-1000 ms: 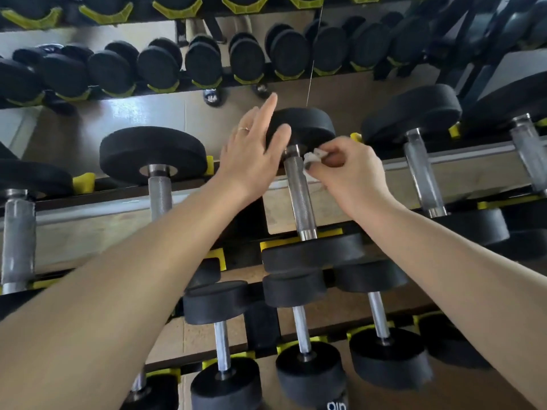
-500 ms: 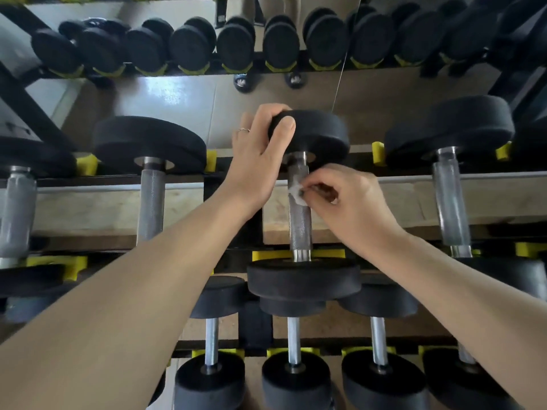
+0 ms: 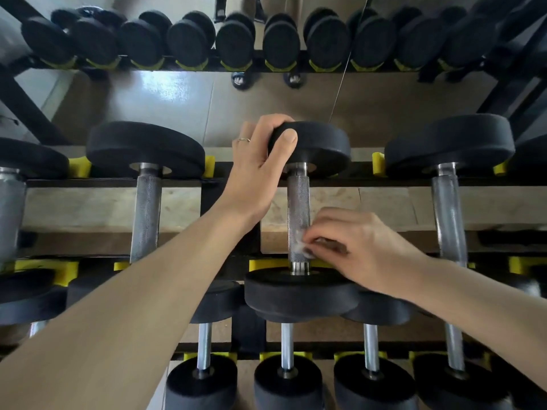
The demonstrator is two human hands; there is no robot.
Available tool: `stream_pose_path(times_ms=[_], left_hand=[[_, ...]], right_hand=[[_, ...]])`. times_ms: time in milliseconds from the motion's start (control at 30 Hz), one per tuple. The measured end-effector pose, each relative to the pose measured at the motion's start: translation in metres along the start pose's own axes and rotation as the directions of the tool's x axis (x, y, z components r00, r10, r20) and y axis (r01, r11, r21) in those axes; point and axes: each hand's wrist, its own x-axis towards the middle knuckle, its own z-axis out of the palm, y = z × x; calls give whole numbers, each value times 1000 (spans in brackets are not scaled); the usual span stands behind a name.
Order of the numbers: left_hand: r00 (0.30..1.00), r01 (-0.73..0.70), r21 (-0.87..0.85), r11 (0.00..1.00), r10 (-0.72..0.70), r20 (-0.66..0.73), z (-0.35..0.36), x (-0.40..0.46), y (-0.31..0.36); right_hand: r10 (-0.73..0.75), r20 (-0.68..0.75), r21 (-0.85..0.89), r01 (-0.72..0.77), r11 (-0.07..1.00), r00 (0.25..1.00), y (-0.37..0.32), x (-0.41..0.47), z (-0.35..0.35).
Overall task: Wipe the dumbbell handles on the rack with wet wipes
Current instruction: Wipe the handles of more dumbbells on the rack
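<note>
A black dumbbell lies on the rack in the middle of the view, its knurled steel handle [image 3: 298, 202] running away from me. My left hand [image 3: 260, 170] grips the far black head [image 3: 319, 143] of that dumbbell, thumb on its rim. My right hand [image 3: 358, 250] pinches a small white wet wipe [image 3: 299, 247] against the lower end of the handle, just above the near head [image 3: 296, 294]. The wipe is mostly hidden by my fingers and blurred.
More dumbbells lie on the same tier: one to the left [image 3: 146, 208], one to the right [image 3: 448, 214]. A lower tier holds several smaller dumbbells [image 3: 285, 377]. A mirror behind reflects a row of black heads [image 3: 236, 39]. Yellow cradles [image 3: 208, 165] mark the rack rails.
My right hand has slid the wipe down the handle from the far head toward the near head. My left hand has curled onto the far head. The camera has moved closer.
</note>
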Motion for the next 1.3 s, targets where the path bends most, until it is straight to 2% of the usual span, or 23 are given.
stream_pose_path(times_ms=[67,133,167,233,333,367,433,500,533,567,700,767,867,900,967,1033,1067,1133,1200,1233,1267,1300], left_hand=[[1000,-13,2,1000,13,-4,0,0,0],[1000,-13,2,1000,13,-3,0,1,-1],[1000,-14,5,1000,14,1,0,1,-1],[1000,-14,6,1000,14,9,0,1,-2],[1000,-12,-9,1000,12,8,1,0,-2],[1000,-12,-6,1000,12,6,1,0,-2],[1000,-11,-6,1000,11,-5,1,0,0],[1000,8,-28,1000,-9,-13,2,0,0],[1000,16,-29,999,-17,-11,1,0,0],[1000,20,-27,999,-21,-4,1,0,1],[1000,0,-13,1000,0,8,2,1,-2],[1000,-17,0,1000,17,-10,3,2,-4],[1000,-9,-27,1000,8,-20,3,3,-4],[1000,-5,-29,1000,5,-9,3,2,-4],[1000,2,-32,999,-1,14,2,3,-5],[1000,2,-39,999,-1,25,0,4,-6],[1000,-7,-41,999,8,21,-2,4,-6],[1000,-13,-61,998,14,28,-5,7,-6],[999,2,-78,997,2,47,-8,8,-5],[998,13,-83,996,-8,60,-10,8,-4],[997,30,-91,995,-23,77,-11,9,-3],[995,42,-98,994,-33,97,-13,9,-2]], right_hand=[[-10,-75,-16,9,1000,997,7,17,-6],[51,-232,21,-48,999,971,15,36,-10],[77,-267,34,-70,997,961,16,39,-8],[62,-199,20,-60,998,978,12,28,-1],[-43,55,-12,43,999,998,1,7,-1],[-62,98,-28,65,998,993,1,10,-5],[-67,10,-58,67,996,998,6,28,-10],[35,-155,4,-35,999,987,10,42,-11],[67,-177,24,-64,998,982,10,42,-8],[60,-148,17,-58,998,987,8,36,-5],[-84,146,-65,94,993,986,-1,15,-5],[-102,94,-118,113,987,990,2,32,-10],[-11,-140,-89,-1,996,990,5,50,-9],[4,-124,-93,-16,996,992,3,46,-6],[-46,70,-115,54,992,996,-5,29,-2],[-105,261,-131,144,981,959,-12,21,-7],[-148,287,-192,208,959,947,-13,29,-10],[-205,173,-348,254,902,963,-9,51,-11],[-133,2,-420,122,899,991,-5,67,-10],[-124,-12,-476,103,873,992,-5,69,-7],[-116,58,-528,129,839,992,-9,65,-4],[-102,188,-560,192,806,977,-12,59,-1]])
